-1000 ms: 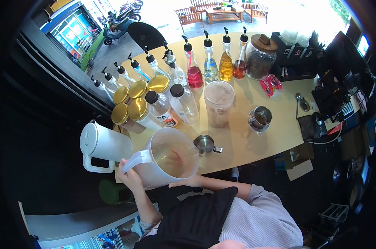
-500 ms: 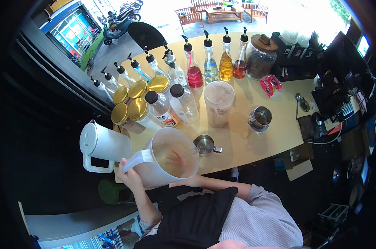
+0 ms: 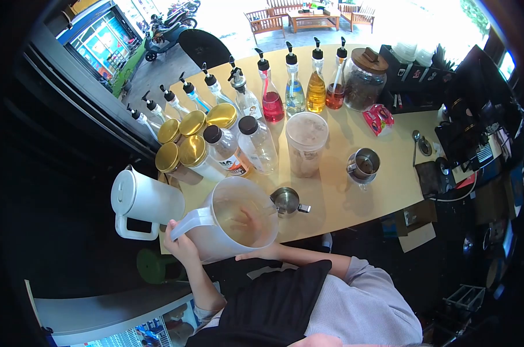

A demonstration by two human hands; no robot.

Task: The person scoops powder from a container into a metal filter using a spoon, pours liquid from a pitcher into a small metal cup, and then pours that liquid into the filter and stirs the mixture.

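A large translucent plastic pitcher (image 3: 215, 237) is held at the table's near edge, its wide mouth facing up at me. My left hand (image 3: 181, 243) is wrapped round its handle. Against the near, right side of the pitcher lies my right hand (image 3: 263, 252), supporting it; its spread fingers show blurred through the wall, and part of the palm is hidden. Just beyond the rim stands a small metal cup (image 3: 286, 200) with a handle. Left of the pitcher is a white lidded jug (image 3: 140, 196).
Bottles with dark caps (image 3: 258, 147) and gold-lidded jars (image 3: 193, 150) stand behind the pitcher. A lidded tub (image 3: 306, 144), a metal cup on a glass (image 3: 364, 165) and a wooden-lidded jar (image 3: 364, 81) are farther right. Pump bottles (image 3: 271, 104) line the table's far edge.
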